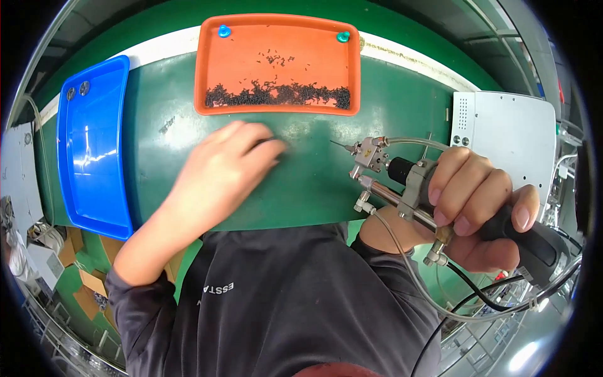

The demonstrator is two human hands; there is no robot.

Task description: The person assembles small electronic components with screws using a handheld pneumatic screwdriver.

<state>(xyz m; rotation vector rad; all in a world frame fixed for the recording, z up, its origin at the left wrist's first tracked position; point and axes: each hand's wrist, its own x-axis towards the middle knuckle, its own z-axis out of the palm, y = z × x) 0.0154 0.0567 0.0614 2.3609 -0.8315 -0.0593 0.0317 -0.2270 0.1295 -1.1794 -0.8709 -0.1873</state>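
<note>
My left hand (229, 160) hovers over the green work surface (282, 201), below the orange tray. Its thumb and fingertips are pressed together and slightly blurred. A dark bit shows between them, too unclear to name. My right hand (474, 198) is wrapped around a needle dispensing gun (372, 157) with a metal valve block, hoses and a black handle. The gun's thin needle points left toward my left hand, with a gap between them. In the orange tray (282, 41), small black parts (276, 95) lie heaped along the near side, others scattered.
Two small plastic tips, blue (224, 31) and green (343, 37), sit in the orange tray's far corners. To the left is a blue tray (94, 182) holding two round metallic pieces (78, 91). A white box unit (502, 125) stands right. Hoses (483, 314) loop beneath the gun.
</note>
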